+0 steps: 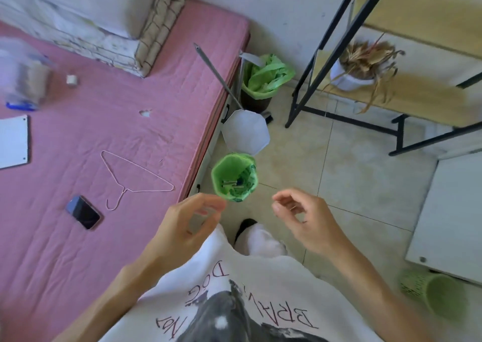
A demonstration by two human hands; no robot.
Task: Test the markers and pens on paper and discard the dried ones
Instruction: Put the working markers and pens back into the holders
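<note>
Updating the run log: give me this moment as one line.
left hand: empty, loosely curled | right hand: empty, loosely curled | small green-lined bin: lid open, pens inside | both hands near bin

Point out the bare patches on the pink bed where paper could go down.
The widest bare stretch of the pink bed lies near the person, below the phone and wire hanger. Another lies between the hanger and the folded bedding. The left edge is crowded: a white board and a blurred clear container.
</note>
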